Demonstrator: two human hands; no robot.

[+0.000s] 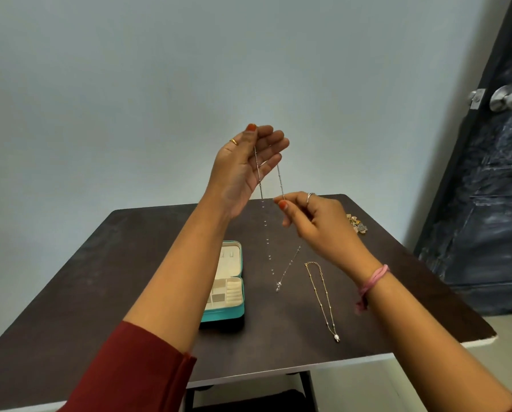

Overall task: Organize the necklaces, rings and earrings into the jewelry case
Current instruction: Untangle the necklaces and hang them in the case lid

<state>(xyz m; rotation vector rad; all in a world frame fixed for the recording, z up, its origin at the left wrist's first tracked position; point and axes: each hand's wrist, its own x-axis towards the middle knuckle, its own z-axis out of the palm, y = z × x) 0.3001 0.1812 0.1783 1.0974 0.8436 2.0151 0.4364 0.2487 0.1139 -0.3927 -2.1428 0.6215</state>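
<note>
Table [130,292] of dark brown wood with a pale edge lies below both raised forearms. Left hand [246,165] is lifted palm-up, thumb and forefinger pinching one end of the thin silver chain necklace [265,230]; right hand [314,224], lower, pinches the other strand. The chain hangs roughly vertical in a V, pendant lowest. Below the grip, left, sits the open teal jewelry case [228,313]; right, the gold beaded necklace [320,295] lies lengthwise; a small earring cluster [357,223] lies beyond the right hand.
</note>
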